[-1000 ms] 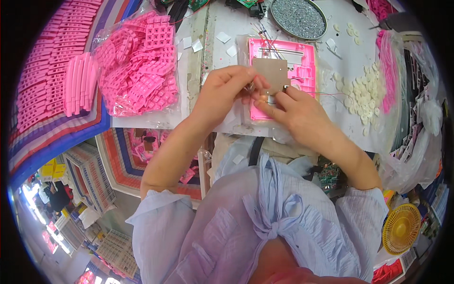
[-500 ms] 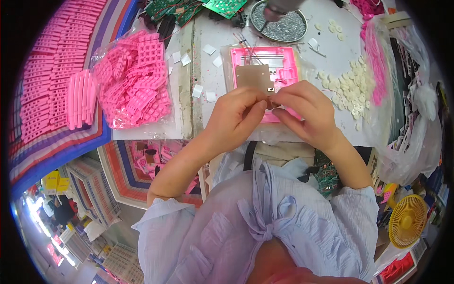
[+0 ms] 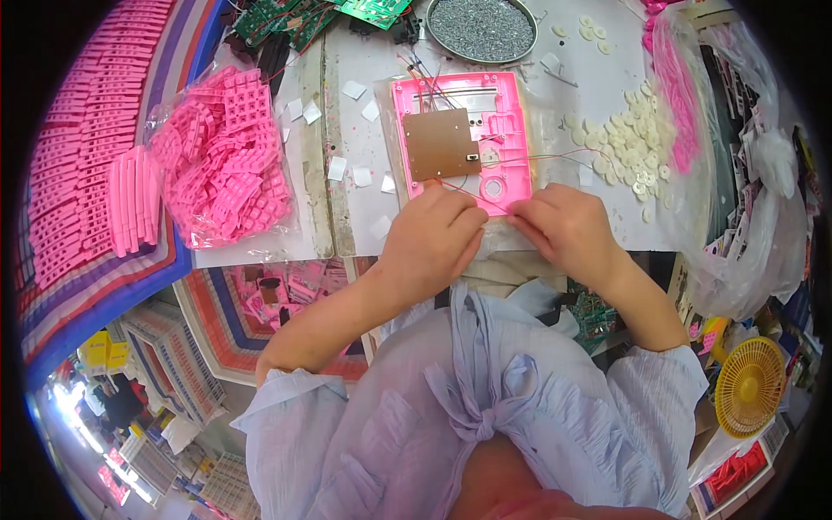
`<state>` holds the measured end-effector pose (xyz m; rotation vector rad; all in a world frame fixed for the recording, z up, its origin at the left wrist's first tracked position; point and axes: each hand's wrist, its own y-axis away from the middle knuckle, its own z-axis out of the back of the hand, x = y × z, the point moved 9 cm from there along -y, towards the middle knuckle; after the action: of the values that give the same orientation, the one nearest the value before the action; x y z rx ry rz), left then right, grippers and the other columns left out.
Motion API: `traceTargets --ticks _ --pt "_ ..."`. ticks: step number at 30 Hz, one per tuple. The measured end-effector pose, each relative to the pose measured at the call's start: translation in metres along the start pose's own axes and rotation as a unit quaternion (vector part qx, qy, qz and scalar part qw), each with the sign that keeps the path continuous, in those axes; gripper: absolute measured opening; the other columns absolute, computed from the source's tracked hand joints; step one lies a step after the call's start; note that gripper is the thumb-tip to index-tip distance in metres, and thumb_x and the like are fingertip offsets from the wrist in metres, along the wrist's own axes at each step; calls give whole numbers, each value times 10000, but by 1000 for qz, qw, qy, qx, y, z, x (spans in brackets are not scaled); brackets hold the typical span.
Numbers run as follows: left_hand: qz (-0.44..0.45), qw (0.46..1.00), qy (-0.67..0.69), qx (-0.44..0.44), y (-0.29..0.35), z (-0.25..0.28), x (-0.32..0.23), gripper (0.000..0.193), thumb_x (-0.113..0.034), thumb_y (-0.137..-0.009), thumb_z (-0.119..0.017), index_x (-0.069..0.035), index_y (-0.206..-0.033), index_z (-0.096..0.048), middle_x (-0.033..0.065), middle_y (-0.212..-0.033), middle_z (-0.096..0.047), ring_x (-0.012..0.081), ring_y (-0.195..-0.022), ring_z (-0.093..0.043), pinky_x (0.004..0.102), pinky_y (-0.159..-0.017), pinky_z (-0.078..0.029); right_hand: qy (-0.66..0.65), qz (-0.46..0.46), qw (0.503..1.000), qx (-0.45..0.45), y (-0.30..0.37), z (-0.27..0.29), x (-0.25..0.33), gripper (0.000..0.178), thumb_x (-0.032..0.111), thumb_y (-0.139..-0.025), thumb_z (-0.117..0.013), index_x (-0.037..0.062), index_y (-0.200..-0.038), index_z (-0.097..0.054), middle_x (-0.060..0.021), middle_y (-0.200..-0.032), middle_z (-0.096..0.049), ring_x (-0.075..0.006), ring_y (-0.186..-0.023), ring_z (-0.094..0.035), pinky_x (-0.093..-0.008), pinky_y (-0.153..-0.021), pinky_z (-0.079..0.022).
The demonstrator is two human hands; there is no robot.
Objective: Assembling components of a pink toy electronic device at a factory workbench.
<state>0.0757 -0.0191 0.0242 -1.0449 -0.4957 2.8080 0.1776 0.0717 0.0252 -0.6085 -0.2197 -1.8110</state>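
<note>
Pinching a thin red wire [image 3: 474, 195] at centre frame, the right hand [image 3: 568, 230] could tear it loose by tugging — the left hand [image 3: 433, 234], grip unclear, curls beside the brown board [image 3: 438, 146] in the pink casing [image 3: 513, 130].

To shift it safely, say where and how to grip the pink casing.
Probably take the pink casing by its side walls, one hand from each side, avoiding the thin wires crossing its right edge; it lies flat, open upward, leaving the brown board exposed.

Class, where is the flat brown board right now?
In the head view, the brown board lies over the left part of the pink casing, just beyond the left hand.
</note>
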Motion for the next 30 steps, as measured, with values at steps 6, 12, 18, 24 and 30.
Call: traceTargets --ticks 6,12,18,24,30 --pt "2 1000 -8 -12 -1 -4 6 187 -49 -766 -734 -77 -936 -662 75 -903 -633 291 -836 -605 385 -720 -509 -114 -75 991 5 1 -10 -29 142 228 -838 -752 104 -907 -749 -86 -729 -656 -262 -633 -636 -365 -576 -502" --pt "2 1000 -7 0 0 -5 11 210 -41 -748 -725 -82 -944 -664 79 -856 -602 291 -791 -596 390 -673 -489 -138 -19 990 7 -7 -15 -31 179 249 -828 -785 128 -960 -777 -54 -643 -624 -229 -553 -602 -345 -520 -465" --pt "-25 998 -35 43 1 -11 9 324 -54 -782 -667 -147 -1090 -711 48 -794 -558 252 -744 -589 376 -642 -493 -134 88 984 -78 10 -16 -37 194 191 -804 -812 140 -989 -784 -39 -625 -615 -196 -521 -579 -328 -473 -432" --pt "-68 988 -65 122 -3 -19 2 496 -63 -777 -643 -211 -1249 -684 23 -781 -518 205 -717 -578 357 -607 -486 -89 88 986 -113 18 -15 -29 281 132 -795 -809 123 -1072 -766 -31 -590 -565 -192 -490 -540 -338 -454 -406" --pt "-107 985 -96 97 -4 -20 -6 491 -107 -789 -616 -168 -1273 -672 29 -832 -534 211 -708 -563 349 -621 -488 108 21 993 -31 38 -25 -11 431 153 -843 -725 136 -1272 -677 -16 -553 -535 -187 -470 -542 -343 -440 -433"
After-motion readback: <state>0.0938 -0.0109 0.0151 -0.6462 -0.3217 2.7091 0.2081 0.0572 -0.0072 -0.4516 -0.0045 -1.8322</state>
